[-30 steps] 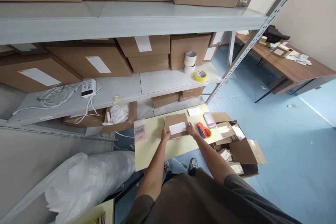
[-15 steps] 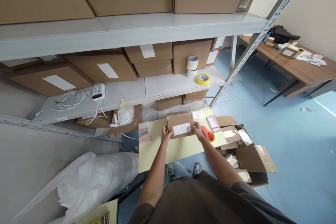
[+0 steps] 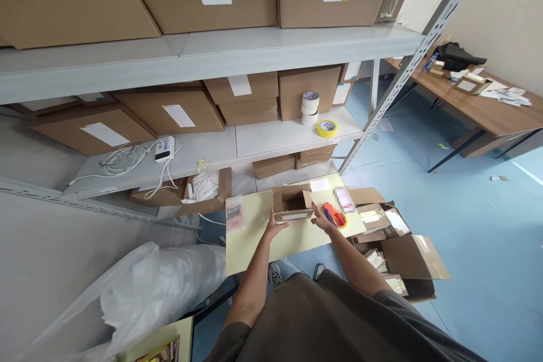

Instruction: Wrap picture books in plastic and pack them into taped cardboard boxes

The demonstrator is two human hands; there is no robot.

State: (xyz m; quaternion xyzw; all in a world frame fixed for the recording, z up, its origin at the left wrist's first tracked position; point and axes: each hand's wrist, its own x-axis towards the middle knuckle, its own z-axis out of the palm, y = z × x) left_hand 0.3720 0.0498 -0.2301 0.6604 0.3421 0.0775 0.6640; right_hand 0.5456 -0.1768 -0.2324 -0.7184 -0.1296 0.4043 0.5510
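Cardboard box (image 3: pixel 292 203) just turned opening-up near back edge of surface (image 3: pixel 241 246), so reachable inside. Left hand (image 3: pixel 275 226) and right hand (image 3: pixel 320 219) at its ends, fingers spread wide.

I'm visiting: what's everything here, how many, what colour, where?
Small box: 1, brown, between the hands
Table: 1, pale yellow, ahead
Tape dispenser: 1, red-blue, table, right
Flat packet: 1, pink, table's left end
Blurred item: 1, pink-white, table's right end
Paper: 1, white, table's far edge
Large carton: 1, brown, right of table
Tape roll: 1, yellow, middle shelf
Roll stack: 2 or more, white, beside it
Device: 1, white, middle shelf, left
Shelf boxes: many, brown, on the rack
Rack: 1, grey, ahead
Plastic sheeting: 1 bundle, whitish, lower left
Desk: 1, brown, far right
Shoes: 2, grey-white, floor
Left hand: 1, bare, box's left
Right hand: 1, bare, box's right
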